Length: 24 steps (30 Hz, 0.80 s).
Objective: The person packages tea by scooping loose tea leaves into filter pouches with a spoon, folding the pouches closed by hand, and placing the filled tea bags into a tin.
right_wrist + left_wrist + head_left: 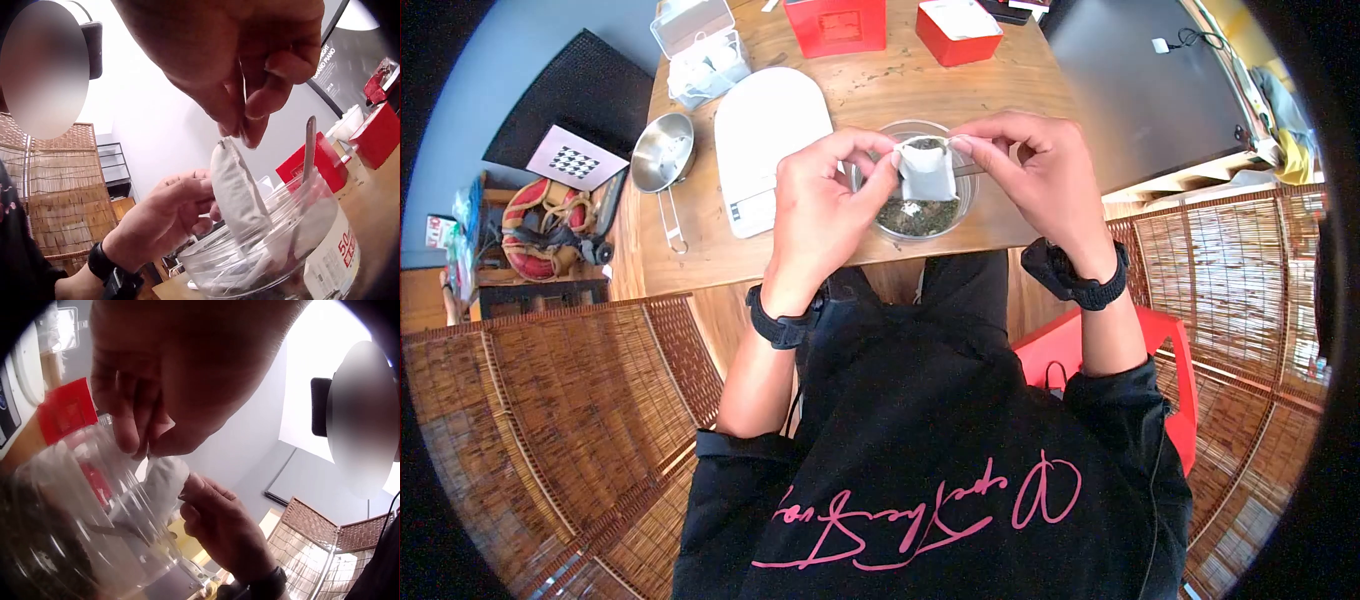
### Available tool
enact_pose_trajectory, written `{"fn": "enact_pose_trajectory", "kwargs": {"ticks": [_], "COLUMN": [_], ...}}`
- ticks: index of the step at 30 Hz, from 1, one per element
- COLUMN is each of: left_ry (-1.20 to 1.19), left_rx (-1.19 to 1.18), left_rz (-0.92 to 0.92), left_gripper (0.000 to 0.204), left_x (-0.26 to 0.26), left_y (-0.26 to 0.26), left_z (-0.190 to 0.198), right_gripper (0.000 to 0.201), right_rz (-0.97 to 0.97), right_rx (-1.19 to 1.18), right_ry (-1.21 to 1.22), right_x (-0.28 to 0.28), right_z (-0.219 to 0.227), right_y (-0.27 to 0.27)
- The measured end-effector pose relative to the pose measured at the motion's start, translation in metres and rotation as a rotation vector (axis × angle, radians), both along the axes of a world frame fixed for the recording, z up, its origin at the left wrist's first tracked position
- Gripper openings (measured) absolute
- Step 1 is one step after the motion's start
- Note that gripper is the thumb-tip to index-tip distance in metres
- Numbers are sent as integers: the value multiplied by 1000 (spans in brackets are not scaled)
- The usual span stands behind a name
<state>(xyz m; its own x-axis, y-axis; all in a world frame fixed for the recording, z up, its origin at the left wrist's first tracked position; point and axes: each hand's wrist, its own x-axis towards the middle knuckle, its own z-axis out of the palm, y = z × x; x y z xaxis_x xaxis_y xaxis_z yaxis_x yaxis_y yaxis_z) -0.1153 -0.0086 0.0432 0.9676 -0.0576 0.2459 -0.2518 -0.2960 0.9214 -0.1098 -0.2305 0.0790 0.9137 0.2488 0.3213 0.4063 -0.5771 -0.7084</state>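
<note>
The bag (927,175) hangs straight down between the two hands, its long axis upright, directly over the bowl (963,205) at the near edge of the bench (900,85). Both hands hold it at its top edge only: the left hand (825,205) pinches the left corner between thumb and forefinger, the right hand (1025,165) pinches the right corner the same way, so each grip is clenched on the bag and the mouth is stretched between them. Neither hand is nearer; they sit level, one to each side, with the bag's body dangling free below and its lower end just above, perhaps touching, the dark loose leaves in the bowl.

The bag is a small white rectangle of thin, soft, slightly fibrous paper or cloth, limp and a little bulged in the right wrist view. The bowl is clear, round and smooth-walled, glass or plastic, with a slim metal handle (309,147) leaning on its rim. Left of it lies a flat white scale (765,140) with rounded corners, then a shiny steel cup (663,152). Farther back stand two red boxes (837,25) and a clear box (698,50).
</note>
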Motion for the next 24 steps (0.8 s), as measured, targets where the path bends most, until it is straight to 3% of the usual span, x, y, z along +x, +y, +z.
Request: {"fn": "enact_pose_trajectory", "kwargs": {"ticks": [2, 6, 9, 12, 17, 24], "left_ry": [55, 37, 23, -35, -349, -365], "left_rx": [168, 92, 186, 103, 174, 196], "left_rz": [-24, -8, -31, 40, -30, -26], "left_gripper": [10, 10, 11, 15, 21, 19], "left_x": [-2, -1, 0, 0, 0, 1], "left_y": [1, 1, 1, -3, -13, -22], "left_z": [5, -1, -1, 2, 5, -2], "right_gripper": [17, 18, 18, 19, 19, 17], "right_rz": [-23, -30, -1, -20, -15, -12], "right_rx": [1, 37, 31, 74, 84, 98], "right_ry": [28, 9, 46, 91, 121, 130], "right_x": [1, 1, -1, -1, -2, -6], "right_z": [-1, -3, 0, 0, -1, -1], "right_y": [1, 0, 1, 3, 5, 4]}}
